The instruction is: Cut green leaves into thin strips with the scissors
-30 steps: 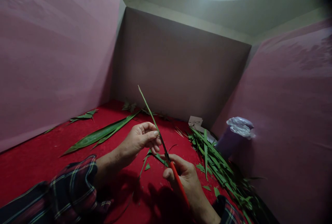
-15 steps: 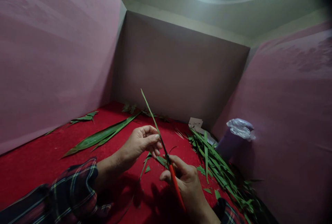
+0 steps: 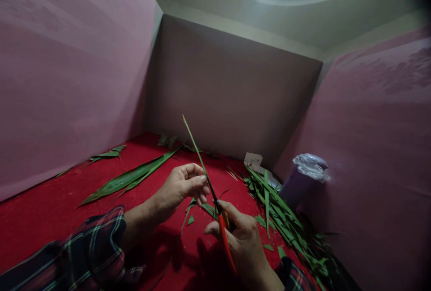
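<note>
My left hand (image 3: 183, 187) pinches a narrow green leaf strip (image 3: 193, 143) between thumb and fingers, its thin tip pointing up and away to the left. In my right hand (image 3: 240, 232) is a pair of scissors (image 3: 222, 230) with red-orange handles, a bit of yellow on the inner side and dark blades. The blades reach up along the strip to the left fingertips; whether they are cutting into it I cannot tell. Below the hands, leaf scraps (image 3: 209, 209) lie on the red cloth (image 3: 148, 223).
Long green leaves (image 3: 129, 176) lie at the left, with smaller leaf pieces (image 3: 109, 152) by the left wall. A heap of leaves (image 3: 286, 214) spreads at the right, beside a purple container (image 3: 296, 185) topped with clear plastic. White paper (image 3: 253, 159) lies near the back.
The scissors' handles have spread apart, and my right thumb has shifted slightly left. My left hand keeps its hold on the strip, nearly still.
</note>
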`<action>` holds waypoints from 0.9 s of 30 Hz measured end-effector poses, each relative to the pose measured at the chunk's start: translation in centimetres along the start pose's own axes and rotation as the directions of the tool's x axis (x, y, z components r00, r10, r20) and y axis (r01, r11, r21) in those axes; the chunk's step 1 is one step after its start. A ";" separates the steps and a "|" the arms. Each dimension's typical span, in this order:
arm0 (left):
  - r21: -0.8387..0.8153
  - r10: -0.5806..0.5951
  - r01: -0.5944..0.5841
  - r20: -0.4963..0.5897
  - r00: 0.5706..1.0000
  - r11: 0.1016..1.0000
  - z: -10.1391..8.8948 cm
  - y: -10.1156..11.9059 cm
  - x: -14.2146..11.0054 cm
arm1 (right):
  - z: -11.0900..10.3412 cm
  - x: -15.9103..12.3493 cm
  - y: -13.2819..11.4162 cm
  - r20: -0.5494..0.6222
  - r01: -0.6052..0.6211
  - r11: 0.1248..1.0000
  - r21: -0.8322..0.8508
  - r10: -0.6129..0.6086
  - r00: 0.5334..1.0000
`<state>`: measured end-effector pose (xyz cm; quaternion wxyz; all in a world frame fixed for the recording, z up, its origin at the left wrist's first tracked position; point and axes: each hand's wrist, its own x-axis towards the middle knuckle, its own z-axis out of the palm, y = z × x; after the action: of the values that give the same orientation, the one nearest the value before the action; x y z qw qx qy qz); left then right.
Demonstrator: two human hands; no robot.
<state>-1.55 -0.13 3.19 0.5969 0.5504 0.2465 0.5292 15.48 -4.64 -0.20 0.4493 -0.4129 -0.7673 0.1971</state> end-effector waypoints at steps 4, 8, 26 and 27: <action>-0.010 -0.002 0.003 0.022 1.000 1.000 0.1 -0.1 -0.2 | 0.0 0.1 -0.1 0.006 0.002 1.000 -0.005 -0.002 1.000; -0.009 -0.012 0.013 0.025 1.000 1.000 0.2 0.1 -0.2 | 0.0 0.2 -0.1 0.011 -0.001 1.000 -0.003 0.001 1.000; -0.001 -0.011 0.011 -0.028 1.000 1.000 0.2 0.5 0.2 | 0.1 0.2 0.3 -0.017 0.021 0.999 -0.042 -0.022 1.000; -0.006 0.001 -0.001 -0.041 0.999 1.000 0.2 0.5 0.2 | 0.1 0.1 0.3 -0.013 0.022 0.999 -0.036 -0.022 1.000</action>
<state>-1.50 -0.09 3.73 0.5932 0.5378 0.2565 0.5415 15.49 -4.35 -0.37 0.4492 -0.4138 -0.7721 0.1755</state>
